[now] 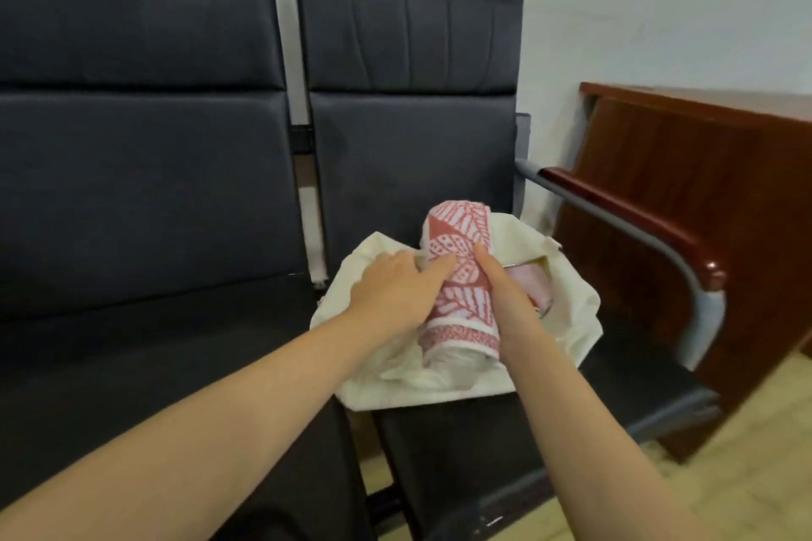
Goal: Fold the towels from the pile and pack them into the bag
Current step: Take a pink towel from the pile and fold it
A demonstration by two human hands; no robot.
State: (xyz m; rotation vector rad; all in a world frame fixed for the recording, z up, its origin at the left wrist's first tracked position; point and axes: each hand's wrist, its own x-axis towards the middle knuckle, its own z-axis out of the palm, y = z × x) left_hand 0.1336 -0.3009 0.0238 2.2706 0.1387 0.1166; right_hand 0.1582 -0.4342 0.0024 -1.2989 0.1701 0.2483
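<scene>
A folded red-and-white patterned towel point(461, 277) stands on end in the mouth of a cream cloth bag point(567, 312) that lies on the right-hand dark seat. My left hand point(395, 290) grips the towel's left side, fingers laid across its front. My right hand point(501, 277) holds the towel's right side, thumb up against the cloth. A pink towel point(534, 283) shows inside the bag behind my right hand. The lower end of the patterned towel sits down among the bag's folds.
Two dark padded seats point(154, 198) with high backs stand side by side against a white wall. A metal armrest with a wood cap point(650, 228) borders the right seat. A brown wooden cabinet point(712, 206) stands to the right, on a light floor point(703, 474).
</scene>
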